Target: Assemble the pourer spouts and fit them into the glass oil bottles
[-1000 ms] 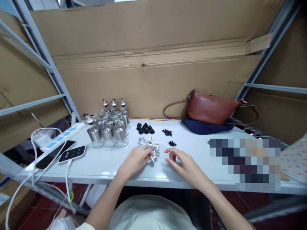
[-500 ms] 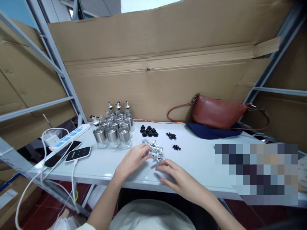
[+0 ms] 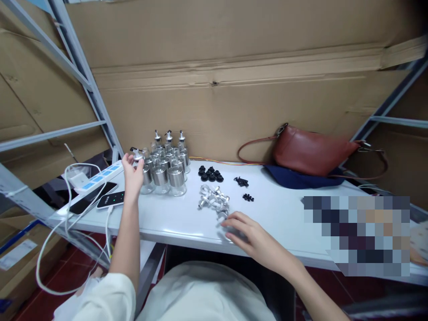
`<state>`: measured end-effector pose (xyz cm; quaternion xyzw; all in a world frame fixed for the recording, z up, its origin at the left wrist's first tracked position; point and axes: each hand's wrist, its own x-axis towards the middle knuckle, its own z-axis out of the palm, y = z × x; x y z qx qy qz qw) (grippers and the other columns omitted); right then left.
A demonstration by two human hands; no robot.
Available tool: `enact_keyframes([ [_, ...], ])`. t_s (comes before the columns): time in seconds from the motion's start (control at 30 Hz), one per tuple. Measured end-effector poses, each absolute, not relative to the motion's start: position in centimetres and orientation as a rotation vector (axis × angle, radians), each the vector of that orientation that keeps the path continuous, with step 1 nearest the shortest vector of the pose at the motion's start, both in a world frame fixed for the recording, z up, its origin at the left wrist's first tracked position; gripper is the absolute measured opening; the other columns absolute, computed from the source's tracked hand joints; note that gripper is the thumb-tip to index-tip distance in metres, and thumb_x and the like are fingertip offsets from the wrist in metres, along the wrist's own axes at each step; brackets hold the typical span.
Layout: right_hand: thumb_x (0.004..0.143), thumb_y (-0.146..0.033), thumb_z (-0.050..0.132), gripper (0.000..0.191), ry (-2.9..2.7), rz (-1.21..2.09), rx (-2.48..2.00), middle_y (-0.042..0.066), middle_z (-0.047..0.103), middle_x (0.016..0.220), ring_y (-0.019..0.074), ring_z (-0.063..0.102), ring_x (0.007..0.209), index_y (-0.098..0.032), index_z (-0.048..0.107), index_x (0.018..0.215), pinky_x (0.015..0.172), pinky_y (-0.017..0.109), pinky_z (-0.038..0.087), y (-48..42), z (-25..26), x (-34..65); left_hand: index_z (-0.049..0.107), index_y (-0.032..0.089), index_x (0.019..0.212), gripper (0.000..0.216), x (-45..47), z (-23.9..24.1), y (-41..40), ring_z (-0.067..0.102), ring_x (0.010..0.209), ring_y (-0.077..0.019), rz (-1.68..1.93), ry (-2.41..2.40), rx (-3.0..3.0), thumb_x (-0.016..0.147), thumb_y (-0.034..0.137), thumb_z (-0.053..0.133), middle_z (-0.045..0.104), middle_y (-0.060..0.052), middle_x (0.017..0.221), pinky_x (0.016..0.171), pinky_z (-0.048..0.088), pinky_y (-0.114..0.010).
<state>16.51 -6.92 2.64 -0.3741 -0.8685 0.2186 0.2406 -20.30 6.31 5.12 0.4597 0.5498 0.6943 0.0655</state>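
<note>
Tabletop (image 3: 277, 214), glossy white, stretches from the right hand (image 3: 252, 236) to a pixelated patch (image 3: 357, 232) near its right end. That hand is just inside the front edge (image 3: 187, 241), thumb parted from curved fingers, close beside a heap of silver metal pourer spouts (image 3: 214, 198); contact I can't make out. The left hand (image 3: 133, 176) has thumb and fingertips apart about a silver, black-levered pourer (image 3: 137, 155) by transparent, steel-banded glass bottles (image 3: 176, 177); whether it grips, I can't tell. Round black stoppers (image 3: 210, 174) sit behind the heap, before brown cardboard (image 3: 214, 107).

Bright light, glare on white tabletop (image 3: 180, 223), darkened upper-right corner, pixelated patch (image 3: 361, 234)
</note>
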Motion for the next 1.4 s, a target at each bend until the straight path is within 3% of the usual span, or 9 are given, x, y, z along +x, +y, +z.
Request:
enact_keyframes([
  [0.17,0.093,-0.026,0.044,0.02,-2.415,0.592,-1.021,0.008,0.057,0.104,0.0184,0.057,0.098,-0.02,0.061,0.102,0.088,0.033,0.048,-6.7,2.4,16.4,0.045,0.015,0.117,0.04,-21.3,5.8,7.6,0.057,0.106,-0.0229,1.968,1.744,1.386,0.079,0.025,0.056,0.058,-0.013,0.113,0.099,0.041,-0.039],
  [0.47,0.093,-0.023,0.044,0.023,-2.421,0.512,-0.983,0.009,0.057,0.114,0.02,0.054,0.109,-0.021,0.059,0.111,0.095,0.036,0.046,-6.6,1.8,15.8,0.048,0.019,0.111,0.038,-17.3,5.6,-0.8,0.057,0.096,-0.0215,1.964,1.903,1.518,0.079,0.038,0.058,0.058,-0.006,0.099,0.093,0.042,-0.036],
  [0.77,0.092,-0.022,0.044,0.018,-2.348,0.489,-1.021,0.01,0.056,0.115,0.0208,0.055,0.108,-0.021,0.055,0.106,0.093,0.04,0.048,-6.3,1.1,15.4,0.046,0.021,0.088,0.028,-10.8,7.4,-4.9,0.058,0.081,-0.0134,1.598,1.312,1.608,0.073,0.031,0.067,0.053,0.002,0.084,0.073,0.045,-0.024],
  [1.03,0.095,-0.022,0.037,0.026,-2.367,0.454,-0.99,0.01,0.051,0.132,0.0213,0.048,0.122,-0.021,0.055,0.113,0.102,0.043,0.042,-5.9,0.4,15.2,0.044,0.02,0.095,0.031,-7.4,7.1,-4.4,0.06,0.092,-0.0165,1.319,0.9,1.601,0.078,0.031,0.067,0.059,-0.002,0.095,0.082,0.047,-0.029],
  [1.1,0.094,-0.018,0.036,0.026,-2.344,0.451,-0.957,0.01,0.056,0.127,0.0204,0.053,0.116,-0.021,0.057,0.11,0.098,0.041,0.045,-5.8,0.6,15.5,0.043,0.02,0.098,0.032,-6.4,6.8,-4.0,0.061,0.092,-0.0173,1.27,0.776,1.592,0.079,0.033,0.066,0.06,-0.004,0.098,0.083,0.048,-0.03],
  [1.27,0.086,-0.013,0.038,0.024,-2.113,0.343,-1.074,0.006,0.068,0.086,0.0192,0.063,0.08,-0.021,0.06,0.086,0.077,0.036,0.05,-5.5,1.9,17.1,0.041,0.02,0.1,0.037,-4.0,5.7,-3.1,0.062,0.088,-0.0178,1.223,0.533,1.544,0.081,0.044,0.062,0.063,-0.007,0.097,0.081,0.049,-0.033],
  [1.4,0.084,-0.02,0.038,0.024,-1.828,0.293,-1.347,0.008,0.068,0.095,0.0216,0.064,0.089,-0.019,0.06,0.094,0.081,0.036,0.05,-4.4,1.7,18.8,0.048,0.018,0.102,0.037,-3.6,5.2,-2.9,0.061,0.087,-0.017,1.229,0.515,1.519,0.081,0.044,0.062,0.063,-0.007,0.096,0.08,0.049,-0.03],
])
